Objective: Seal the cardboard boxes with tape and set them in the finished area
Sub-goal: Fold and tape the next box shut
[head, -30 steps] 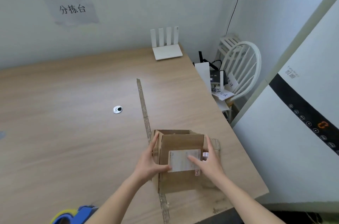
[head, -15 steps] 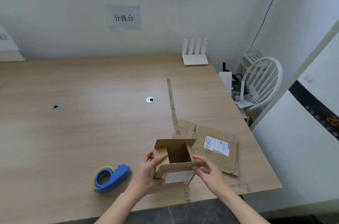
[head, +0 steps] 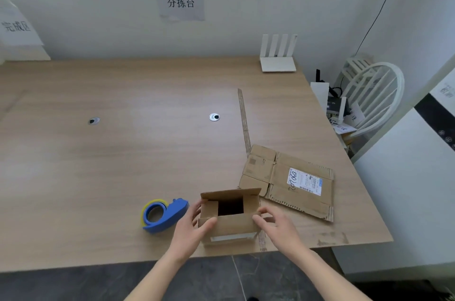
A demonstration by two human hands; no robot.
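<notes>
A small cardboard box (head: 231,226) stands upright near the table's front edge, its top flaps open and its dark inside showing. My left hand (head: 190,229) grips its left side, thumb over the near flap. My right hand (head: 277,225) holds its right side with curled fingers. A blue tape dispenser (head: 163,214) with a yellow-edged roll lies on the table just left of the box. A flattened cardboard box (head: 288,182) with a white shipping label lies behind and to the right.
The wooden table (head: 123,153) has two cable holes and a strip of old tape (head: 243,121) running front to back. A white router (head: 278,54) stands at the back. A white chair (head: 371,101) and a white appliance (head: 406,190) are on the right. A paper sign (head: 17,26) hangs far left.
The box went from lying on its side to standing upright with its top open, and came nearer the front edge. The view pulled back, bringing the tape dispenser and flat box into sight.
</notes>
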